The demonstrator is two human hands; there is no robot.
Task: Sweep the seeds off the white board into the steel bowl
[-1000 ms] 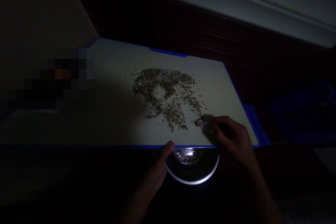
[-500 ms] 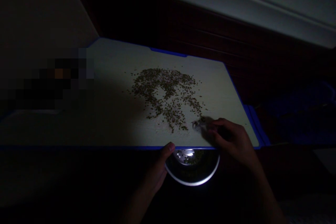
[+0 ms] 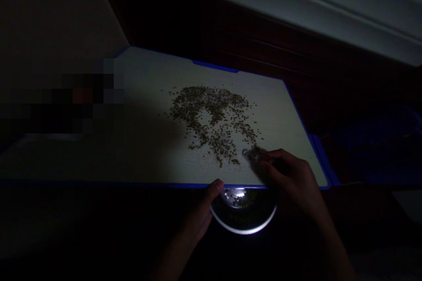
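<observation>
Small green-brown beans (image 3: 198, 101), perhaps mung beans, lie scattered over a pale tabletop (image 3: 280, 118) edged in blue. Below the front edge, a shiny metal bowl (image 3: 245, 230) holds more of them and is partly hidden under the tabletop. My left hand (image 3: 207, 206) is closed on the bowl's left side, its thumb up by the blue edge. With fingers pinched, my right hand (image 3: 290, 175) grips a small clear piece, plastic-looking (image 3: 252, 155), low over the tabletop just right of the beans. Dim light hides its exact kind.
A pale ridged panel (image 3: 313, 4) crosses the upper right, above dark wood. Something blue (image 3: 379, 149) sits in shadow at the right. A blurred-out patch (image 3: 75, 101) covers the tabletop's left end, with a whitish thing below it.
The whole view has shifted slightly, so everything sits a little further right. Both hands keep their holds, and the beans look nearly the same.
</observation>
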